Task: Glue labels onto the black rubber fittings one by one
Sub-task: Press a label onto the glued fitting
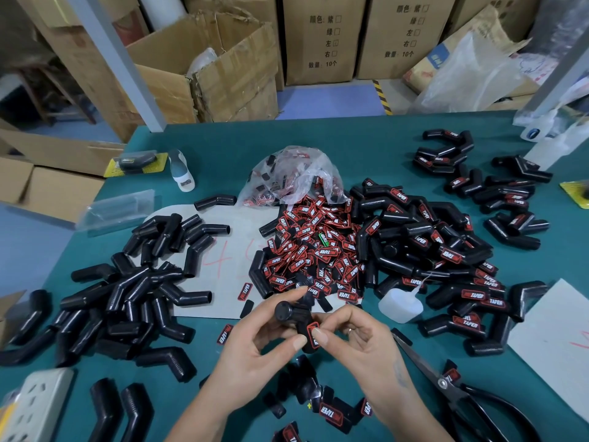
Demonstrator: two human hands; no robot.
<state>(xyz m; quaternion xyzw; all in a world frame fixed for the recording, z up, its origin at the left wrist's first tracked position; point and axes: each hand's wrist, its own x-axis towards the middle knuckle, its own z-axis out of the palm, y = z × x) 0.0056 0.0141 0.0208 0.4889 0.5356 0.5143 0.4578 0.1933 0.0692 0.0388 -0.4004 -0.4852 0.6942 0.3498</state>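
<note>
My left hand (267, 333) grips a bent black rubber fitting (291, 317) above the front middle of the green table. A red and black label (311, 330) lies on the fitting's lower arm, and the thumb and fingers of my right hand (347, 333) pinch and press it there. A heap of loose red and black labels (312, 250) spills from a clear plastic bag (293, 173) behind my hands. Unlabelled fittings (140, 288) are piled at the left; labelled fittings (446, 250) are piled at the right. A small white glue bottle (401, 304) lies just right of my hands.
Black scissors (452, 387) lie at the front right. A white socket strip (35, 406) sits at the front left corner. White paper sheets (554, 342) lie at the right. More loose labels (331, 413) lie under my wrists. Cardboard boxes (322, 39) stand behind the table (223, 145).
</note>
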